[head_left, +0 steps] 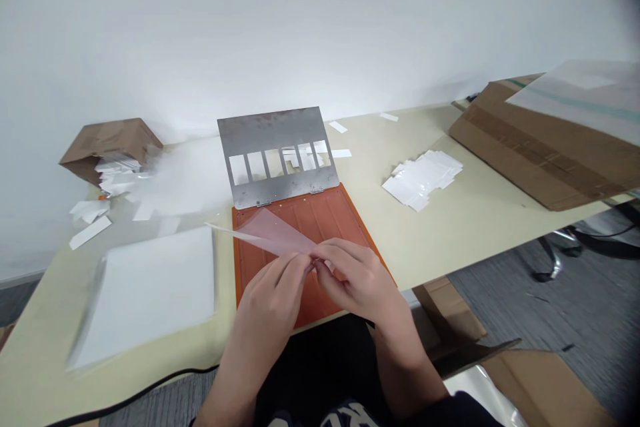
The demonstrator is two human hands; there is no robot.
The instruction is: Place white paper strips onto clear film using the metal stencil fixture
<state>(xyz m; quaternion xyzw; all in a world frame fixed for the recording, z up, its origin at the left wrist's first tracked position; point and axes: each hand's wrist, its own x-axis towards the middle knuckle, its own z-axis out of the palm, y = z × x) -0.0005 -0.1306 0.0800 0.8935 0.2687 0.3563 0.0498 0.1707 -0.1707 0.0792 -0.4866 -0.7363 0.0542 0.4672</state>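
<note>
In the head view, the left hand [275,290] and right hand [357,277] are pinching the near end of a translucent sheet [273,232] over the red board [333,223], fingertips meeting. The fingers are hiding the gripped part. A slotted metal plate [273,132] is rising behind; bare tabletop [425,240] is extending rightward, below white pieces [424,177].

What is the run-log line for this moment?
left hand: pinching translucent film | right hand: pinching same film | orange board: beneath hands | slotted metal plate: raised behind board
</note>
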